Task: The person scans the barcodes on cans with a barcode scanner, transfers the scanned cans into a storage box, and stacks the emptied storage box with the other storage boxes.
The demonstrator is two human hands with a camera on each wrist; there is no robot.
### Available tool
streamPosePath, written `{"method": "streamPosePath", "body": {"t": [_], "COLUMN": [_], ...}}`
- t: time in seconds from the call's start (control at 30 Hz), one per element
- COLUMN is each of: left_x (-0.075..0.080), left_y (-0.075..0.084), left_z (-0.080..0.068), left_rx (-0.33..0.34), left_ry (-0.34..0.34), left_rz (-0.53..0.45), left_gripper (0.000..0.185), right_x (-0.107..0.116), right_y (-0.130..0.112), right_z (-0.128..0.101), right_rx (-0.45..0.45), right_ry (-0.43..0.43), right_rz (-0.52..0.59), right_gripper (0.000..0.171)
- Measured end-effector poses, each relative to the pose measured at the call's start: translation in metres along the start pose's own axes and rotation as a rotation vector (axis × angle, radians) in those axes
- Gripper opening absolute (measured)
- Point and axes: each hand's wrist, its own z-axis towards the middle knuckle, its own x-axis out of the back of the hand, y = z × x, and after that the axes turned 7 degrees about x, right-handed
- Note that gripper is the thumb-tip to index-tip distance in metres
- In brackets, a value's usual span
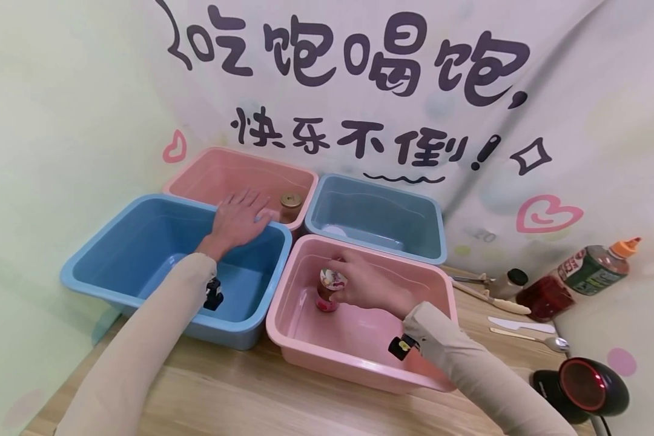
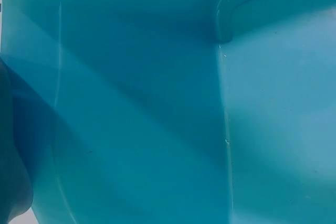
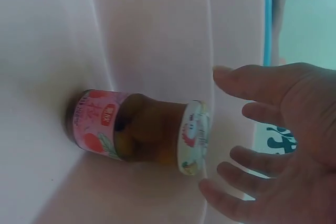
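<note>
A glass jar of fruit [image 3: 152, 129] with a white printed lid and pink label stands upright in the near pink basin [image 1: 354, 361]. My right hand [image 1: 367, 283] is over this jar [image 1: 327, 301]. In the right wrist view, the right hand [image 3: 294, 140] has its thumb and fingers spread around the lid's end, with a gap to the glass. My left hand [image 1: 238, 219] lies palm down with fingers extended, over the rim between the near blue basin [image 1: 142, 303] and the far pink basin [image 1: 196, 166]. A gold-lidded jar [image 1: 291, 201] stands just right of its fingers.
A far blue basin [image 1: 381, 188] adjoins the others. Along the right lie tongs [image 1: 493, 300], a white knife [image 1: 520, 325], a spoon [image 1: 534, 339], a small black-capped jar [image 1: 509, 283] and a leaning orange-capped bottle [image 1: 583, 275]. A black scanner-like device [image 1: 583, 387] stands front right.
</note>
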Motion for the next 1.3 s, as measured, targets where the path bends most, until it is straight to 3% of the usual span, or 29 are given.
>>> {"method": "streamPosePath", "body": {"t": [0.43, 0.83, 1.03, 1.3], "left_x": [0.002, 0.002, 0.001, 0.0], "left_y": [0.001, 0.001, 0.001, 0.001], "left_z": [0.002, 0.001, 0.0, 0.0], "left_rx": [-0.004, -0.01, -0.012, -0.011], "left_ry": [0.014, 0.011, 0.015, 0.018], "left_rz": [-0.012, -0.013, -0.024, -0.013], "left_gripper": [0.062, 0.061, 0.06, 0.06], "right_x": [-0.021, -0.032, -0.033, -0.023], "right_y": [0.005, 0.002, 0.002, 0.006], "right_z": [0.01, 0.018, 0.019, 0.011], "right_rx": [0.008, -0.102, -0.149, -0.119], "right_ry": [0.008, 0.044, 0.038, 0.003], "right_rz": [-0.071, -0.108, -0.127, -0.097], "right_gripper": [0.056, 0.043, 0.043, 0.034]}}
